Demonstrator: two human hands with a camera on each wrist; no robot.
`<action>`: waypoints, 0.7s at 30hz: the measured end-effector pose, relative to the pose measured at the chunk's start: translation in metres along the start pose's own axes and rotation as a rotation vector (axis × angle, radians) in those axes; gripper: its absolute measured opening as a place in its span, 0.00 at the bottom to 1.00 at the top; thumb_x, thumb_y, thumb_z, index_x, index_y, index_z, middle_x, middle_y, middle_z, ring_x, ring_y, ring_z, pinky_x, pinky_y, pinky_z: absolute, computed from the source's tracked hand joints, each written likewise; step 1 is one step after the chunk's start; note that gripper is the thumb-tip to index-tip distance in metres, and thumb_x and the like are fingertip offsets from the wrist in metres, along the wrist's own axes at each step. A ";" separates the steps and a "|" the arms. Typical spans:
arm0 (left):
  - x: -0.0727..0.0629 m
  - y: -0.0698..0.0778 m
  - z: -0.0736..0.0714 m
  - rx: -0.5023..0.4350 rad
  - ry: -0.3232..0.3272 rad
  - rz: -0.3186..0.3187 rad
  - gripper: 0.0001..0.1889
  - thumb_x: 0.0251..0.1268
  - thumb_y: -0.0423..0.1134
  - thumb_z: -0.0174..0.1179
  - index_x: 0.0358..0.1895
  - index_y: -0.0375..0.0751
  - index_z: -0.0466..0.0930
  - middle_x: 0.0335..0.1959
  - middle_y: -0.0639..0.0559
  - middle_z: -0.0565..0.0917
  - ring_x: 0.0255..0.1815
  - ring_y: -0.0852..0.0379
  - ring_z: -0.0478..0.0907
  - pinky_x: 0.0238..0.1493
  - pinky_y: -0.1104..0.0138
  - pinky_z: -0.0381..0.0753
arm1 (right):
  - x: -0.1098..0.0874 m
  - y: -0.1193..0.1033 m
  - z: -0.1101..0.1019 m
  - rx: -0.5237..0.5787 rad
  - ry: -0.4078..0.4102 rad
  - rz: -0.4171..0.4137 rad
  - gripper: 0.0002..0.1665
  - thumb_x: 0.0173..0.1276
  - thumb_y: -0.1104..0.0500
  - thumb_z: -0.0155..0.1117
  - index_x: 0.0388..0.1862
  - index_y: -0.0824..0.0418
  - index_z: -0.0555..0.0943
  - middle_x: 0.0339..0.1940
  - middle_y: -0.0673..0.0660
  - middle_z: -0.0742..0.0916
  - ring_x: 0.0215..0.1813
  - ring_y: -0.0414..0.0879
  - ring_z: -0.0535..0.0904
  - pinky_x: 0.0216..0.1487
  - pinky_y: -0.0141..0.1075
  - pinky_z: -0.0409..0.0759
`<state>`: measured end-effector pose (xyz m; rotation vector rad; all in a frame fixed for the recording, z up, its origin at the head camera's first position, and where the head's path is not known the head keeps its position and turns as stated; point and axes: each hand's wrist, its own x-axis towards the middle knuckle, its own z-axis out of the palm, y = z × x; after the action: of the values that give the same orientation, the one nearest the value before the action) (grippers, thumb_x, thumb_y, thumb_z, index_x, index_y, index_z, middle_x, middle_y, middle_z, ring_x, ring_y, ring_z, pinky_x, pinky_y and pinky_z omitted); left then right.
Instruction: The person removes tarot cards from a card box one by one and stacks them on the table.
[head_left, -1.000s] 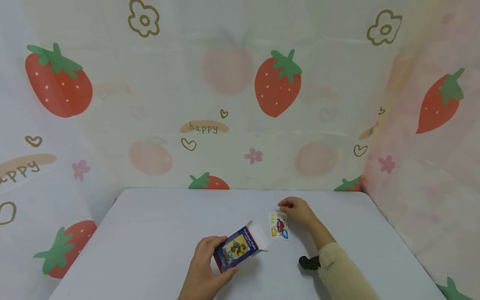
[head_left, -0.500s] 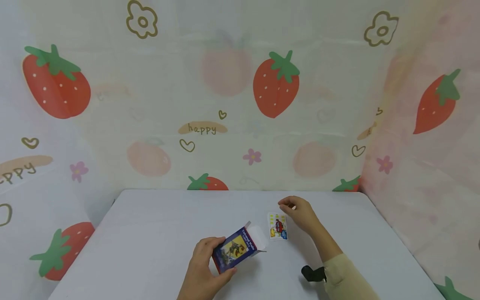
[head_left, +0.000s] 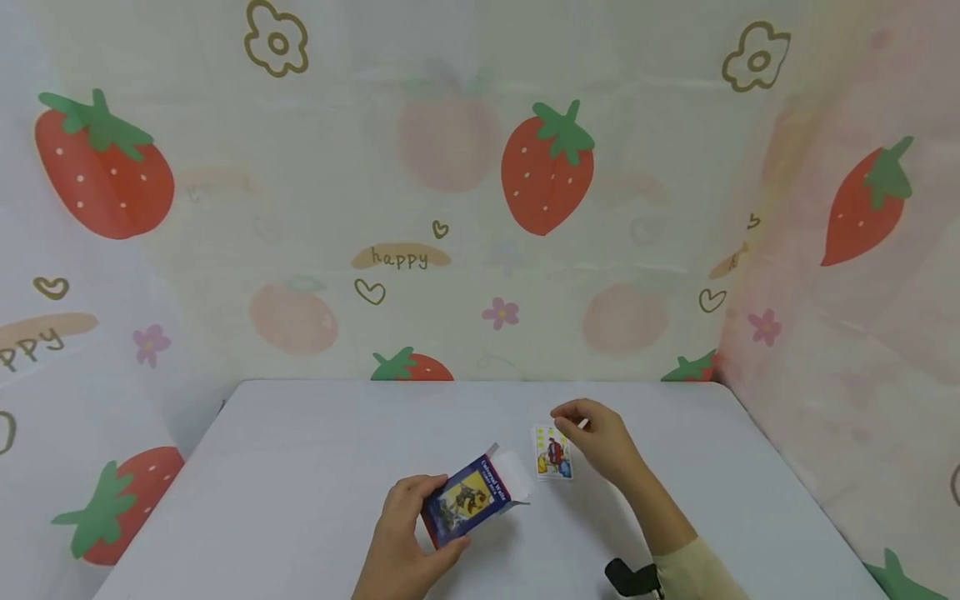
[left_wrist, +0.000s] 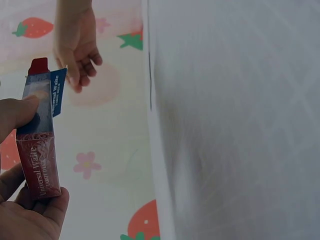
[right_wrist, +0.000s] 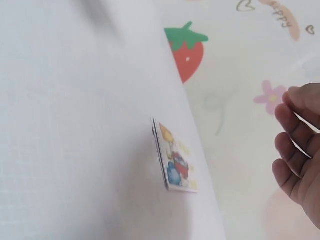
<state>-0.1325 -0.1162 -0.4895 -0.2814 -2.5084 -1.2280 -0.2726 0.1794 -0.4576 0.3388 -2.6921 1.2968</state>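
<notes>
My left hand grips a blue tarot card box by its sides, thumb on one side and fingers on the other. The box is tilted, its opened end and white flap pointing right. In the left wrist view its red side panel reads "Universal Waite Tarot Deck". A small stack of picture cards lies on the table to the right of the box, a red and blue cartoon picture on top. Above the stack's far right corner hovers my right hand, fingers loosely curved with nothing between them, as the right wrist view also shows.
The white table ends at a far edge against a strawberry-print cloth wall, with more cloth on both sides. A black strap-like piece sits at my right wrist, by the beige sleeve.
My right hand has come slightly lower and nearer to the card stack, its fingertips now overlapping the stack's corner. The left hand and box hold nearly still; the whole view drifts slightly.
</notes>
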 end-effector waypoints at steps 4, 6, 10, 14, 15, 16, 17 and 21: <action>-0.001 -0.001 0.001 0.000 0.001 0.001 0.40 0.46 0.43 0.83 0.67 0.52 0.75 0.60 0.61 0.73 0.58 0.63 0.70 0.56 0.64 0.82 | -0.010 -0.008 -0.001 -0.004 0.018 -0.042 0.08 0.74 0.56 0.67 0.48 0.54 0.87 0.41 0.48 0.86 0.44 0.45 0.78 0.48 0.39 0.78; -0.001 0.000 0.001 0.000 0.004 0.000 0.40 0.45 0.43 0.83 0.66 0.52 0.75 0.60 0.60 0.73 0.58 0.63 0.70 0.56 0.64 0.82 | -0.016 -0.011 0.000 0.003 0.025 -0.060 0.07 0.73 0.57 0.67 0.47 0.54 0.87 0.40 0.47 0.86 0.45 0.44 0.78 0.49 0.40 0.78; -0.001 0.001 0.001 -0.004 0.007 -0.001 0.40 0.45 0.43 0.83 0.66 0.51 0.76 0.60 0.60 0.74 0.58 0.62 0.70 0.56 0.64 0.82 | -0.026 -0.018 0.000 0.017 0.027 -0.075 0.06 0.72 0.57 0.68 0.46 0.52 0.87 0.40 0.46 0.86 0.45 0.43 0.78 0.49 0.39 0.78; -0.001 0.002 0.001 -0.011 0.008 -0.010 0.40 0.45 0.42 0.84 0.66 0.51 0.76 0.60 0.59 0.74 0.58 0.62 0.70 0.55 0.64 0.82 | -0.036 -0.026 -0.001 0.036 0.034 -0.088 0.06 0.72 0.57 0.68 0.46 0.50 0.87 0.40 0.45 0.86 0.44 0.43 0.78 0.49 0.38 0.79; -0.001 0.002 0.001 -0.013 0.008 -0.011 0.40 0.45 0.42 0.84 0.66 0.50 0.76 0.60 0.59 0.74 0.58 0.62 0.70 0.55 0.64 0.82 | -0.038 -0.027 -0.001 0.040 0.036 -0.094 0.06 0.72 0.57 0.68 0.46 0.50 0.87 0.40 0.44 0.86 0.44 0.43 0.78 0.48 0.38 0.79; -0.001 0.002 0.001 -0.009 0.005 -0.011 0.40 0.45 0.42 0.84 0.66 0.49 0.76 0.60 0.59 0.74 0.58 0.62 0.70 0.55 0.63 0.83 | -0.041 -0.029 0.000 0.048 0.037 -0.100 0.06 0.72 0.57 0.69 0.45 0.49 0.87 0.39 0.44 0.86 0.44 0.44 0.78 0.48 0.38 0.79; -0.001 0.002 0.001 -0.006 0.003 -0.010 0.40 0.45 0.42 0.83 0.66 0.48 0.76 0.60 0.59 0.74 0.58 0.62 0.70 0.55 0.63 0.83 | -0.043 -0.031 0.000 0.054 0.036 -0.105 0.06 0.72 0.57 0.69 0.46 0.49 0.87 0.39 0.43 0.85 0.44 0.43 0.78 0.48 0.38 0.79; 0.000 0.002 0.001 0.010 0.000 -0.006 0.40 0.45 0.42 0.83 0.66 0.47 0.76 0.59 0.58 0.74 0.57 0.62 0.70 0.55 0.63 0.82 | -0.052 -0.038 0.001 0.076 0.024 -0.129 0.06 0.72 0.56 0.69 0.45 0.47 0.87 0.40 0.40 0.86 0.45 0.43 0.79 0.50 0.39 0.80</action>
<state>-0.1320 -0.1139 -0.4885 -0.2718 -2.5167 -1.2167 -0.2128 0.1628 -0.4409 0.4929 -2.5590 1.3594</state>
